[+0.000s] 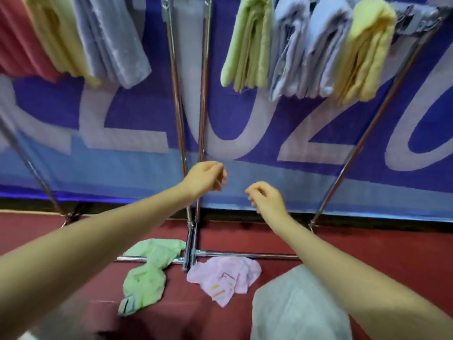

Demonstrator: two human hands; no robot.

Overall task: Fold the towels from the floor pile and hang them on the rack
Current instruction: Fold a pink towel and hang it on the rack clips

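Two crumpled towels lie on the red floor under the rack: a light green towel (147, 273) draped over the rack's low bar, and a pink towel (228, 276) to its right. Several folded towels hang along the top of the metal rack (175, 77), among them a green one (247, 42), grey ones (308, 47) and a yellow one (365, 52). My left hand (204, 179) and my right hand (266, 198) reach forward side by side in the air above the floor towels. Their fingers hang loosely curled and hold nothing.
A blue banner (245, 123) with large pale letters hangs behind the rack. The rack's slanted legs (362, 143) run down at left and right, and its low crossbar (245, 255) lies along the floor. A pale grey cloth shape (294, 307) fills the lower right.
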